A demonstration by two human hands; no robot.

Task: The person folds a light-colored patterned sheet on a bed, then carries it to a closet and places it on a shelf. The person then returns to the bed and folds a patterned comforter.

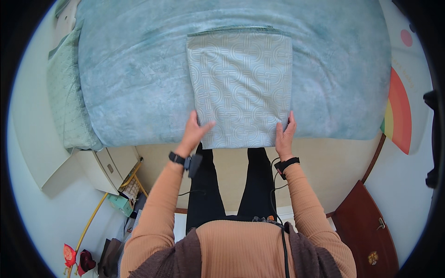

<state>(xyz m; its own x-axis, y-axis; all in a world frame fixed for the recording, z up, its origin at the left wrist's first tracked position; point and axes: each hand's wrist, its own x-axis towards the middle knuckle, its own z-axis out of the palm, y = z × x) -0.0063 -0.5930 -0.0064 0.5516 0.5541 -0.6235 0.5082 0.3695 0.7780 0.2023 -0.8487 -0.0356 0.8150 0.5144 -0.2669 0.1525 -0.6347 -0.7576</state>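
Note:
A folded pale blue-green textile (243, 80) with a raised pattern of arcs and crossing bands lies before me on the bed. Its near edge reaches the mattress edge, and layered darker edging shows along the far fold. My left hand (196, 130) is at its near left corner, thumb spread over the top and fingers along the side; motion blurs it, so whether it grips is unclear. At the near right corner, my right hand (286, 135) has its thumb on the top face and its fingers at the side edge. Black straps with small devices circle both wrists.
A blue mottled bed cover (139, 87) spreads under the textile. To the left are a green pillow (69, 100) and a white cabinet (107, 166) near a yellow metal stand (88, 222). A brown door (365, 226) stands at lower right. Black cable (285, 250) hangs along my body.

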